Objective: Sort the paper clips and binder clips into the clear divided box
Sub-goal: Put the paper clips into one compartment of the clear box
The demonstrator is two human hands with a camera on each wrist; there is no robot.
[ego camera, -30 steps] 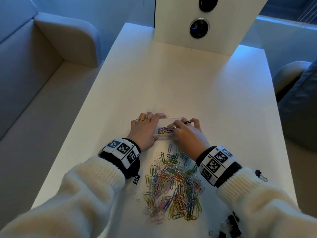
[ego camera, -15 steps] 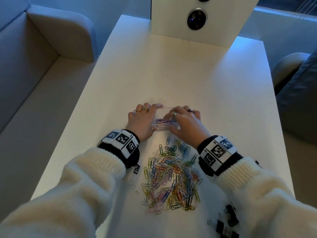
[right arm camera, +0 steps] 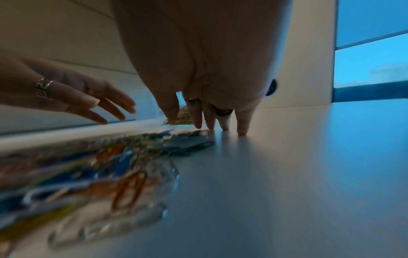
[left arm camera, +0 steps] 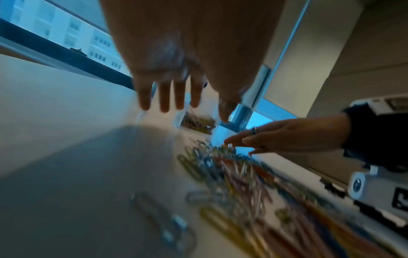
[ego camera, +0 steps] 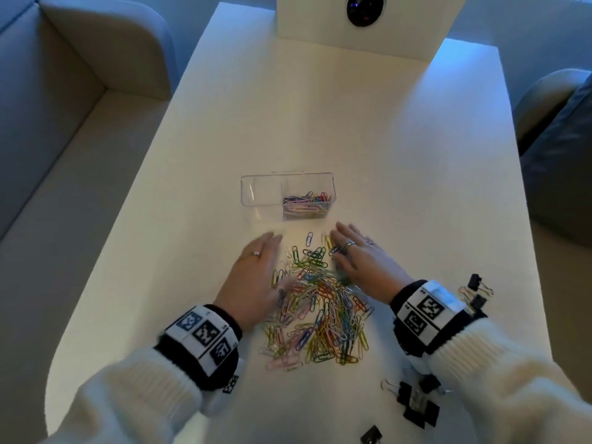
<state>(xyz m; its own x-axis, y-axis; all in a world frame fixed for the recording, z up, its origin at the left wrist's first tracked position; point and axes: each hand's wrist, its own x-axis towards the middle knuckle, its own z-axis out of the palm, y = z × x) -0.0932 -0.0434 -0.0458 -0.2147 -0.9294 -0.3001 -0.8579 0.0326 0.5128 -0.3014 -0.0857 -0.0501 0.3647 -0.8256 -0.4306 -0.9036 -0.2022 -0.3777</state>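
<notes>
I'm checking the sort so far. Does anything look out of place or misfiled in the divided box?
Nothing is misfiled. The clear divided box holds only paper clips, all in its right compartment; the left compartment is bare. The binder clips lie unsorted at the table's near right edge.

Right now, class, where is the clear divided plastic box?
In the head view, the clear divided plastic box sits mid-table, just beyond the colourful paper clip pile and both hands.

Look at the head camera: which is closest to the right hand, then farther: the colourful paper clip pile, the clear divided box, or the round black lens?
From the right hand:
1. Colourful paper clip pile, touching its left edge.
2. Clear divided box, just beyond the fingertips.
3. Round black lens, far end of the table.
</notes>
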